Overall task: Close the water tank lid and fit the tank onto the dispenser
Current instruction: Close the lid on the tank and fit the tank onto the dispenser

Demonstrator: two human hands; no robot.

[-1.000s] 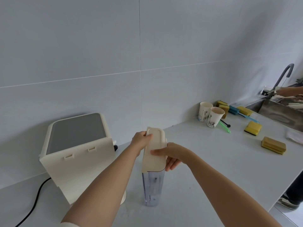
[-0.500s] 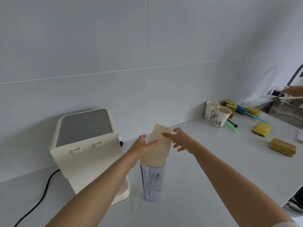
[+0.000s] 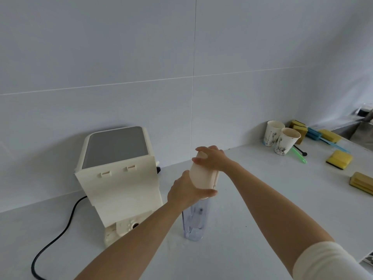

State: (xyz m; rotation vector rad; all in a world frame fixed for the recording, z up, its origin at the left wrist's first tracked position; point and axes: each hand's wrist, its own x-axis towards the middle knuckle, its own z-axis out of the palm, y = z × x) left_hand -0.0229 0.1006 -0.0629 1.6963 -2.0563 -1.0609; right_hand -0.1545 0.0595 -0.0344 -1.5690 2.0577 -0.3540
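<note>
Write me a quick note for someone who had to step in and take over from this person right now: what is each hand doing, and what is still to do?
Left hand: gripping the near end of the lid.
Right hand: pressing on the lid's far end.
Water tank: upright on the counter, right of the dispenser, not touching it.
Done: lid looks laid flat on the tank; whether it has clicked shut I cannot tell.
Left: confirm the lid is shut, then lift the tank and fit it onto the dispenser's base.
</note>
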